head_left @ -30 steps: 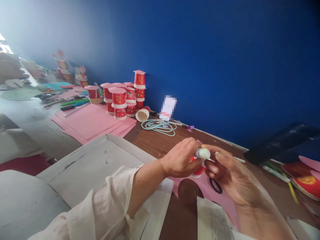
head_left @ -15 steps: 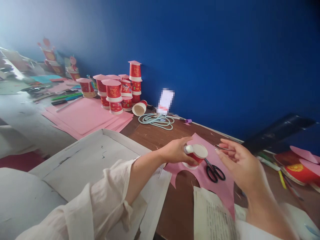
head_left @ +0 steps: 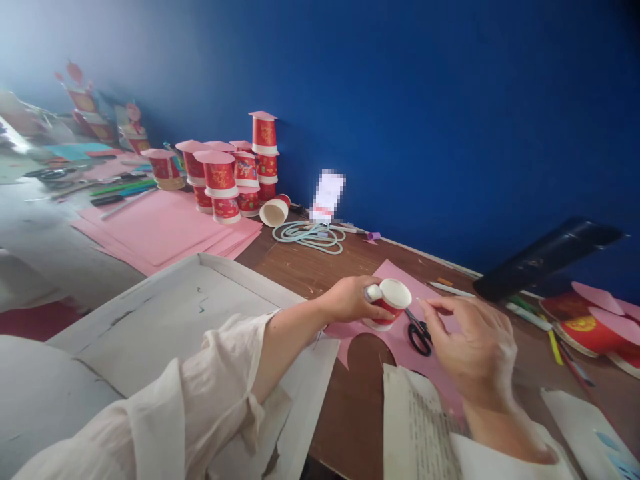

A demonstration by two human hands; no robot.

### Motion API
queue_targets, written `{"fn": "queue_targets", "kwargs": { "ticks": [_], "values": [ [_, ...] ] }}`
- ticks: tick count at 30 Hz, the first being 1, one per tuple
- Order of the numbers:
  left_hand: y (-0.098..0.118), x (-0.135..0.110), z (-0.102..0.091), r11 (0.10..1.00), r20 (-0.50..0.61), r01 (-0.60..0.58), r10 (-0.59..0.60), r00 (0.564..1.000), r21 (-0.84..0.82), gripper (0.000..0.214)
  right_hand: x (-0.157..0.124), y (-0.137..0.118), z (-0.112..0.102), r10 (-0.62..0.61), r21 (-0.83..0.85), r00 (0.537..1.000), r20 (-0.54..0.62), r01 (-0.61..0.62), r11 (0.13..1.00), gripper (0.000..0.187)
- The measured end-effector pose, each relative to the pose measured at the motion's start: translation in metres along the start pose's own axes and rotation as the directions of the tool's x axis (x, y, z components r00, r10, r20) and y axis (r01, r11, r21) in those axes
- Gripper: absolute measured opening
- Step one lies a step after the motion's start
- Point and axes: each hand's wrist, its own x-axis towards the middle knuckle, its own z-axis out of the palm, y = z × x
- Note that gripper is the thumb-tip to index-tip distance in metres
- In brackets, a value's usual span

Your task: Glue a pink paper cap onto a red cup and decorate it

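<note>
A red paper cup with a white end [head_left: 395,303] is gripped in my left hand [head_left: 353,298], its white round end facing up. A small white rounded thing [head_left: 373,292] shows at my left thumb, against the cup; its kind is unclear. To the right of the cup, my right hand [head_left: 470,340] has its thumb and forefinger pinched together. Whatever lies between those fingertips is too small to make out. Below both hands spread a cut sheet of pink paper [head_left: 390,272] and black-handled scissors [head_left: 419,339], partly behind my right hand.
Stacked red cups with pink paper tops [head_left: 220,177] stand by the blue wall, beside pink sheets [head_left: 155,227]. A coiled pale cable [head_left: 310,237] lies near a blurred-out phone [head_left: 327,197]. A white box lid [head_left: 225,300], printed paper [head_left: 415,427] and black roll [head_left: 550,257] surround the work.
My right hand has moved left toward the cup, and its fingers have turned into a downward pinch, now covering part of the scissors. My left hand keeps its hold on the cup.
</note>
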Motion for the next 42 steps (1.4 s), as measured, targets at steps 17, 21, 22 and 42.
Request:
{"fn": "queue_targets", "kwargs": {
  "ticks": [17,21,22,42],
  "values": [
    [-0.003,0.000,0.004,0.993,-0.080,0.049,-0.040,0.996,0.110,0.063,-0.006,-0.008,0.005,-0.172,-0.106,0.984,-0.049,0.166,0.980,0.009],
    [-0.002,-0.001,0.004,0.989,-0.083,0.058,-0.047,0.995,0.138,0.064,-0.011,-0.008,0.004,-0.125,-0.064,0.992,-0.034,0.123,0.990,0.007],
    [-0.002,-0.002,0.004,0.988,-0.088,0.063,-0.051,0.995,0.143,0.064,-0.013,-0.010,0.004,-0.075,-0.019,0.997,-0.035,0.074,0.997,0.007],
    [0.000,-0.005,0.016,0.960,-0.245,0.052,0.018,0.969,0.274,0.062,0.000,-0.031,0.013,0.406,0.495,0.386,0.828,-0.844,-0.207,0.056]
  ]
}}
